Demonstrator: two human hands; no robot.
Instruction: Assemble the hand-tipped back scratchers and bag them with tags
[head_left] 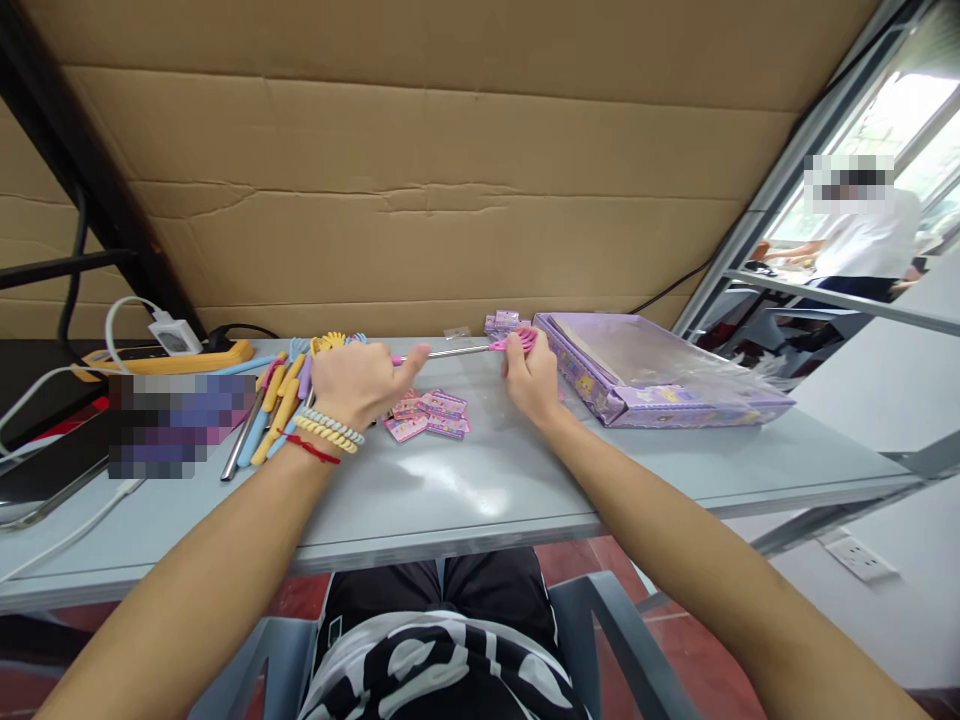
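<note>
Stretched level between my hands is a telescopic back scratcher with a thin metal rod and pink ends. My left hand is closed around its pink handle, thumb pointing right along the rod. At the other end, the fingers of my right hand pinch the pink claw-shaped head. Small pink and purple printed cards lie on the table between and below my hands. Beside my left wrist is a pile of back scratchers with yellow, blue and purple handles, partly hidden by that hand.
A purple box with clear plastic on top stands right of my right hand. More small purple cards lie behind. A yellow power strip with white cables sits at the left. Cardboard backs the grey table. A person is at far right.
</note>
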